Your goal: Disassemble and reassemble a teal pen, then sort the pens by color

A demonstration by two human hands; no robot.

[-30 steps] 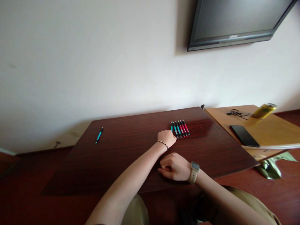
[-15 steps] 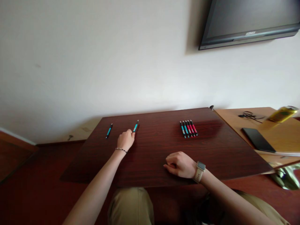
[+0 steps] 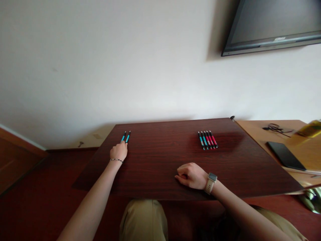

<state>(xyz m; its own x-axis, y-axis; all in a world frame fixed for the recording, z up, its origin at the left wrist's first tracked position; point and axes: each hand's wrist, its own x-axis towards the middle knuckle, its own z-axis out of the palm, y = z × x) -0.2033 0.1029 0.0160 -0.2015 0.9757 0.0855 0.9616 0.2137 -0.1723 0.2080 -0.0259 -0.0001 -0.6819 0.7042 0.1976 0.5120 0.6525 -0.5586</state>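
My left hand (image 3: 119, 151) is closed on the lower end of a blue pen (image 3: 128, 137) at the far left of the dark table (image 3: 160, 150). Just left of that pen lies a second blue pen (image 3: 123, 136), nearly parallel, its lower part hidden by my hand. My right hand (image 3: 192, 175) rests near the table's front edge with its fingers curled in, and nothing shows in them. Beyond it, to the right, a tight row of several pens lies side by side: blue pens (image 3: 203, 140) on the left, pink pens (image 3: 212, 139) on the right.
A lighter wooden table (image 3: 278, 134) adjoins on the right. It bears a black phone (image 3: 285, 155), a coiled black cable (image 3: 274, 128) and a yellow can (image 3: 311, 129). A television (image 3: 273, 26) hangs on the wall behind, upper right.
My left hand has carried the blue pen leftward to beside the other blue pen. My right hand has stayed in place. The view has shifted slightly to the left.
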